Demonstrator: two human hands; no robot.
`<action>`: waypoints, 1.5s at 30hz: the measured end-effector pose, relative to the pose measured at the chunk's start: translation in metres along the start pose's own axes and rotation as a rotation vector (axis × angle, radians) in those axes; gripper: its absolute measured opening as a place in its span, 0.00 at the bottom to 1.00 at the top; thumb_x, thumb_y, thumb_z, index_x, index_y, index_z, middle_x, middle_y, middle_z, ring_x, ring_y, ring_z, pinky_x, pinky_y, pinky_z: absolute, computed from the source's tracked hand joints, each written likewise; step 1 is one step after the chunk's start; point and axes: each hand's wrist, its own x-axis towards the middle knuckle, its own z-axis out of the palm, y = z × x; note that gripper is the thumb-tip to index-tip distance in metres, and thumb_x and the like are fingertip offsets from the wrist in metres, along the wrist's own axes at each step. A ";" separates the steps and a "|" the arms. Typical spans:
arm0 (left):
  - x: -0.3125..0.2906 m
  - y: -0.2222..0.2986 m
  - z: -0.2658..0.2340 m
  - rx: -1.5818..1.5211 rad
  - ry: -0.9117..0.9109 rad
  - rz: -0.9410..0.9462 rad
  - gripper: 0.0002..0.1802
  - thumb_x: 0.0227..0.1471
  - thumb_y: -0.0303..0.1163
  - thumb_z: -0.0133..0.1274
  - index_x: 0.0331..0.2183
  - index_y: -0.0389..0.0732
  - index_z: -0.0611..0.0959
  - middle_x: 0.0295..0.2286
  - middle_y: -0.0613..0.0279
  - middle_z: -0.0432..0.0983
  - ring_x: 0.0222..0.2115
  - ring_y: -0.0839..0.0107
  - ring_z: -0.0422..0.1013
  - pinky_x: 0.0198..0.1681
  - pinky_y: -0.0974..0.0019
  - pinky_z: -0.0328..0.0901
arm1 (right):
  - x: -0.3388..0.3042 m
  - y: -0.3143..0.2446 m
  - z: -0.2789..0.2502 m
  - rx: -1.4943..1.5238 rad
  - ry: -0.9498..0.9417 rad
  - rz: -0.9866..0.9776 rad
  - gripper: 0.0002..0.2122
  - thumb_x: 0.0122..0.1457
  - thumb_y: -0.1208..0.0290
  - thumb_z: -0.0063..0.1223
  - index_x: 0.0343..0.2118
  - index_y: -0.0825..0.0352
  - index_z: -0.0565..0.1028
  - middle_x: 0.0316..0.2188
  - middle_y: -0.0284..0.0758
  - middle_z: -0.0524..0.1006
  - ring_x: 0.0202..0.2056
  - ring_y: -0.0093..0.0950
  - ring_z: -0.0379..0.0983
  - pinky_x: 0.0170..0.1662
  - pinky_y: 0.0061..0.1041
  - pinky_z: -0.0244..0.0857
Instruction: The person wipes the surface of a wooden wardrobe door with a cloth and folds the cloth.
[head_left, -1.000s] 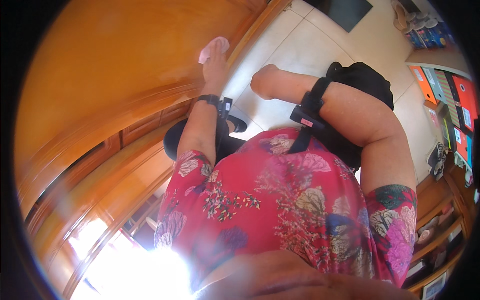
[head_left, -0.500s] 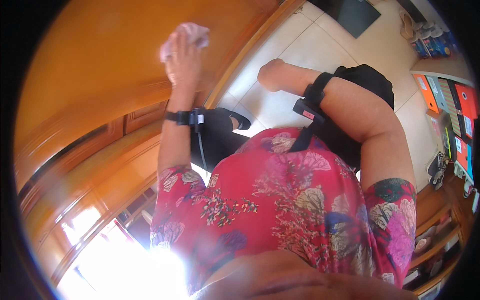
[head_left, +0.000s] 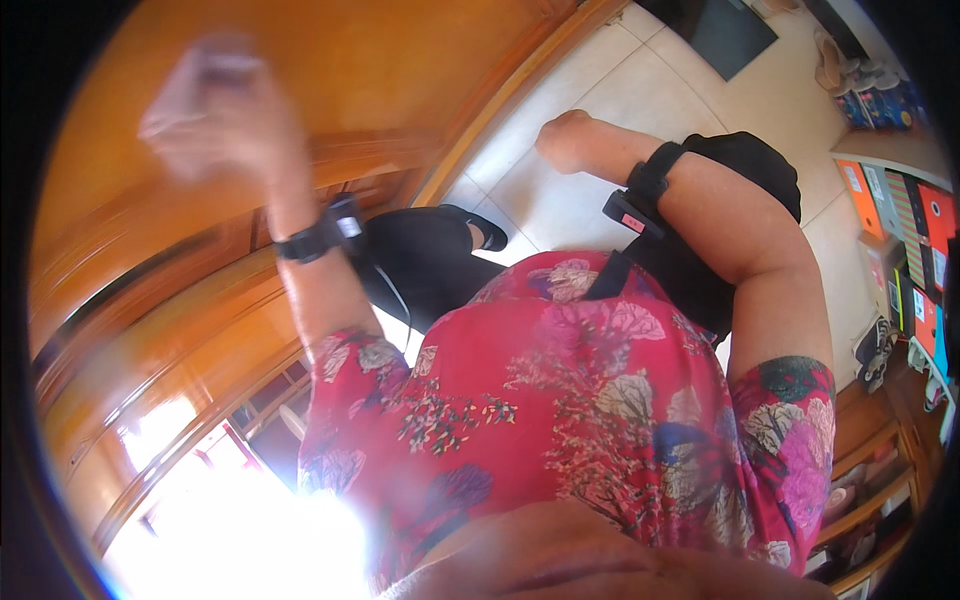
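Observation:
At the upper left, my left hand is closed on a pale pink cloth, both smeared by motion. They are over a glossy orange-brown wooden panel; whether the cloth touches it, I cannot tell. My right hand is held out above the tiled floor, its back rounded and its fingers hidden from view. Each wrist wears a black strap with a small box; the left box has a thin cable.
Light floor tiles lie beyond the panel's edge, with a dark mat at the top. On the right stand a row of coloured boxes, shoes and a wooden rack. Bright glare covers the lower left.
My left hand has swept left across the wooden panel with the cloth, and its forearm now tilts left. My right hand has shifted slightly to the right.

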 end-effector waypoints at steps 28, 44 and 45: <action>-0.140 0.303 -0.003 -1.942 -0.939 -2.154 0.18 0.58 0.22 0.44 0.51 0.40 0.70 0.50 0.59 0.71 0.55 0.62 0.63 0.61 0.55 0.54 | -0.028 -0.048 -0.024 0.006 -0.426 0.225 0.11 0.52 0.74 0.53 0.36 0.62 0.84 0.38 0.37 0.82 0.40 0.36 0.80 0.40 0.36 0.72; -0.221 0.315 0.112 -2.265 -0.589 -2.375 0.18 0.57 0.19 0.39 0.49 0.39 0.73 0.50 0.57 0.71 0.59 0.61 0.61 0.59 0.48 0.57 | -0.040 -0.072 -0.042 0.019 -0.165 -0.052 0.10 0.52 0.74 0.49 0.33 0.64 0.82 0.35 0.41 0.82 0.38 0.38 0.81 0.37 0.36 0.73; -0.229 0.309 0.118 -2.151 -0.333 -2.591 0.15 0.56 0.21 0.41 0.45 0.40 0.77 0.45 0.58 0.75 0.54 0.62 0.66 0.55 0.54 0.61 | -0.040 -0.074 -0.048 -0.016 -0.150 -0.023 0.10 0.52 0.73 0.50 0.33 0.64 0.82 0.35 0.41 0.82 0.38 0.38 0.80 0.38 0.37 0.73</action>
